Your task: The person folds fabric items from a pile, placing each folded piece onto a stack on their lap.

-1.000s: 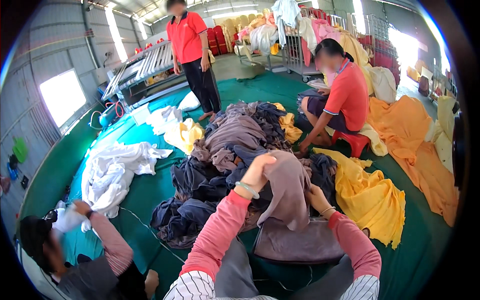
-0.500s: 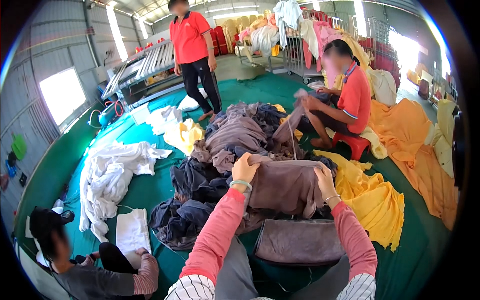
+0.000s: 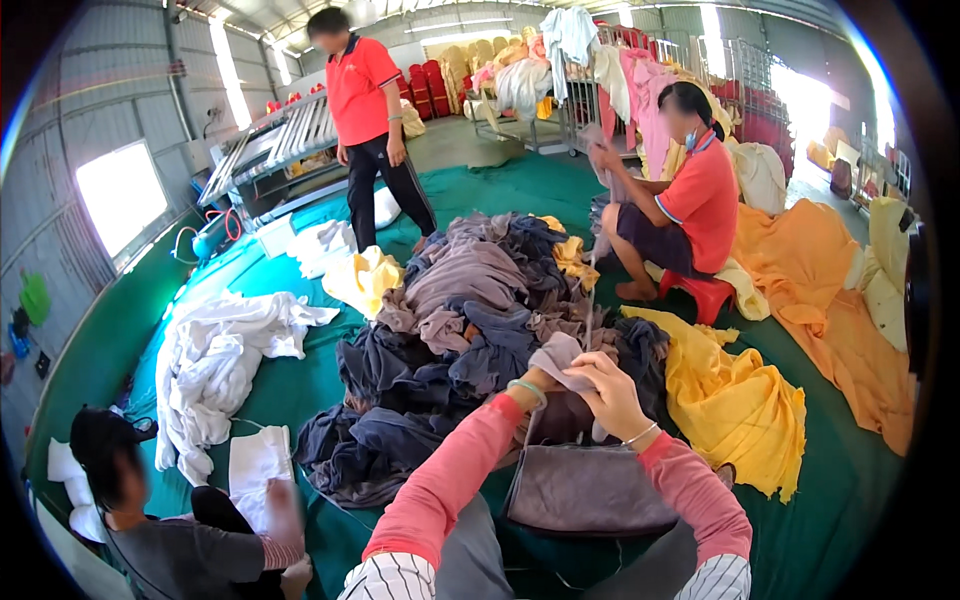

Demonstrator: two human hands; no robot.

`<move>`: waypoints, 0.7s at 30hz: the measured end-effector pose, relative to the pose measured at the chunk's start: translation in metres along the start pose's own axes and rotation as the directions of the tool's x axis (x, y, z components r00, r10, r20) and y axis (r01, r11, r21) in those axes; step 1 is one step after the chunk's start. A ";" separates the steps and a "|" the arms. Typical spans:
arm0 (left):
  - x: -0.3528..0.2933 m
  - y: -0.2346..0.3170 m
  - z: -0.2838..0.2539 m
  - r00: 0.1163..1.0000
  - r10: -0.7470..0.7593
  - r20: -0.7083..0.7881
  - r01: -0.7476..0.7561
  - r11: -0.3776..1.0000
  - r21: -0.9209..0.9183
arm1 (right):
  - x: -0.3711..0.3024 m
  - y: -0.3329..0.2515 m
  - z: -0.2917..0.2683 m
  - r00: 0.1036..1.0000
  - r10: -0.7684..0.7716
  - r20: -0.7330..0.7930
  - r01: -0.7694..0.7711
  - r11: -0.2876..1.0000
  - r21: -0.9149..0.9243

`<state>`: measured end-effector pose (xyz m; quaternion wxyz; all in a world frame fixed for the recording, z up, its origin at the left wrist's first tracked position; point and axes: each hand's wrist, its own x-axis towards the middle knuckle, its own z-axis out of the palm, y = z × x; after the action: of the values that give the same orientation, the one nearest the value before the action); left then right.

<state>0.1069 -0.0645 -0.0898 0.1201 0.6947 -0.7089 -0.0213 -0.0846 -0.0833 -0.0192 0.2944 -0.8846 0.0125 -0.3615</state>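
Note:
Close together in front of me, both hands hold a grey-brown cloth (image 3: pixel 556 352). Its upper part is folded over my left hand (image 3: pixel 541 380), hiding most of those fingers. My right hand (image 3: pixel 612 396) pinches the cloth's edge beside it, fingers bent inward. The lower part hangs below my hands. Just under it, between my knees, lies a neat stack of folded grey-brown cloths (image 3: pixel 590 490). Beyond my hands rises a loose heap of dark blue-grey and brownish cloths (image 3: pixel 465 270).
Yellow cloth (image 3: pixel 740 400) lies to the right, orange cloth (image 3: pixel 800 270) beyond it. White cloths (image 3: pixel 225 350) lie left. A person (image 3: pixel 180 510) sits lower left; another (image 3: pixel 690 200) sits on a red stool (image 3: pixel 700 292); a third (image 3: pixel 365 110) stands behind the heap. Green sheeting (image 3: pixel 470 185) covers the floor.
My hands have come together, the right moving left toward the other, and the spread cloth is now folded over and bunched. The standing person has shifted left; the seated person at right raises a cloth higher.

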 end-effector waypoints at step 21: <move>-0.040 0.040 -0.021 0.985 0.004 -0.175 -0.174 -0.086 -0.981 | -0.031 0.068 -0.017 0.725 0.378 0.575 -0.479 -0.323 0.816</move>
<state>0.0718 -0.0210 -0.0675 0.6332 0.3342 -0.5006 -0.4865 -0.1057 -0.1409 -0.0646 0.9460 -0.3084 0.0612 -0.0794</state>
